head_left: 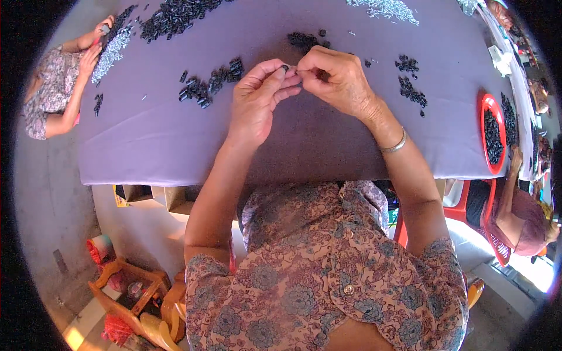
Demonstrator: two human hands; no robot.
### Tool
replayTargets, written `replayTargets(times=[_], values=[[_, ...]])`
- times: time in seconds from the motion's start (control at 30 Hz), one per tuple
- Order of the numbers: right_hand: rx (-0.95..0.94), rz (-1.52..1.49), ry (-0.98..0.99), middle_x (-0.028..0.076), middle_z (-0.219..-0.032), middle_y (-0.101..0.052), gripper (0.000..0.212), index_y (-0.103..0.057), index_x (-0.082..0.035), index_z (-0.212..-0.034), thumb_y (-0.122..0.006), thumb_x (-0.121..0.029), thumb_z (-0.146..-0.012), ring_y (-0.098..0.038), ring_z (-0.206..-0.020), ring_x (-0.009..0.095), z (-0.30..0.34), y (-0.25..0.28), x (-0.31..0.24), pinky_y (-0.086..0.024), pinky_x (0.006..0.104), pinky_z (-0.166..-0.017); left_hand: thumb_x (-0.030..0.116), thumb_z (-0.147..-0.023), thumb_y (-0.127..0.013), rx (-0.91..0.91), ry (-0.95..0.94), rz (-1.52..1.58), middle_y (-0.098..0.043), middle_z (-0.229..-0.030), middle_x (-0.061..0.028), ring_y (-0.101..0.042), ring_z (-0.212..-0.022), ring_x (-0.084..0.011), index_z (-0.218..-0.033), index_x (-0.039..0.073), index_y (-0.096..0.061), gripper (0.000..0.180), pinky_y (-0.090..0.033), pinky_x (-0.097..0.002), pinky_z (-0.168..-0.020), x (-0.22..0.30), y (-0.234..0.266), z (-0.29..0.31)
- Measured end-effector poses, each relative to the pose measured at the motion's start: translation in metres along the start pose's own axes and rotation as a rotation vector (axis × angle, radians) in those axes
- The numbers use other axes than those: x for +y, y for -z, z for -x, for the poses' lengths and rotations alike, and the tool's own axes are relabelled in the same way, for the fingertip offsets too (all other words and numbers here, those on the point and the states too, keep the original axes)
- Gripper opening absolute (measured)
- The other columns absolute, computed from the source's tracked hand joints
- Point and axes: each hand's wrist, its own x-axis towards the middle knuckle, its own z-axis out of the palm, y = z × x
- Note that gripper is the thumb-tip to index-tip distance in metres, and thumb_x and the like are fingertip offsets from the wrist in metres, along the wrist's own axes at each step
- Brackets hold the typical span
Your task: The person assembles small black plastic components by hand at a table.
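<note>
My left hand (pixel 257 99) pinches a small black plastic piece (pixel 284 68) between thumb and fingertips, palm turned up. My right hand (pixel 339 76), a bangle on its wrist, meets it from the right. Its thumb and forefinger are pressed together on something too small to make out, right beside the black piece. Left of my left hand lies a loose group of shiny black pieces (pixel 202 88). Just beyond my right hand is a small heap of black parts (pixel 302 41), partly hidden by it.
Purple cloth (pixel 158 140) covers the table. Black pieces (pixel 175 20) and silver pins (pixel 383 8) are heaped along the far side. A red basin (pixel 485 149) of black parts stands at the right edge. One person (pixel 55 88) works at the left, another (pixel 521 219) sits at the right.
</note>
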Motion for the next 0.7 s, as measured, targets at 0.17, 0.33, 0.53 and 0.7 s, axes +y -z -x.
replayTargets(times=[0.17, 0.33, 0.53, 0.7], values=[[0.042, -0.388, -0.294, 0.001, -0.064, -0.058, 0.004, -0.057, -0.003, -0.077, -0.061, -0.002, -0.076, -0.054, -0.058, 0.006, 0.007, -0.011, 0.016, -0.046, 0.0245, -0.053, 0.007, -0.09, -0.052, -0.006, -0.087, -0.123, -0.062, -0.098, -0.0108, -0.062, -0.089, -0.0227, -0.106, 0.002, -0.056, 0.017, -0.052, -0.0362, -0.078, -0.003, -0.003, 0.001], [0.003, -0.527, -0.522, -0.002, -0.066, -0.058, 0.001, -0.06, -0.003, -0.079, -0.061, -0.004, -0.078, -0.053, -0.061, 0.002, 0.004, -0.008, 0.011, -0.045, 0.021, -0.053, 0.006, -0.089, -0.053, 0.017, -0.146, -0.154, -0.061, -0.097, -0.01, -0.062, -0.088, -0.0207, -0.105, 0.0, -0.056, 0.017, -0.052, -0.0342, -0.076, -0.002, -0.005, 0.003], [0.046, -0.342, -0.466, -0.003, -0.076, -0.058, 0.004, -0.062, -0.002, -0.081, -0.059, 0.0, -0.08, -0.053, -0.065, 0.002, 0.008, -0.015, 0.01, -0.045, 0.0174, -0.051, 0.007, -0.089, -0.053, 0.065, -0.226, -0.267, -0.061, -0.096, -0.0094, -0.062, -0.087, -0.0185, -0.103, -0.001, -0.058, 0.016, -0.052, -0.0309, -0.074, -0.003, -0.011, 0.003], [0.132, -0.298, -0.321, -0.002, -0.071, -0.055, 0.006, -0.061, -0.002, -0.08, -0.06, 0.002, -0.076, -0.05, -0.061, 0.003, 0.008, -0.017, 0.013, -0.042, 0.0194, -0.05, 0.005, -0.089, -0.054, 0.059, -0.252, -0.349, -0.061, -0.096, -0.0091, -0.062, -0.086, -0.0184, -0.101, -0.002, -0.059, 0.016, -0.053, -0.0306, -0.074, -0.003, -0.011, 0.003]])
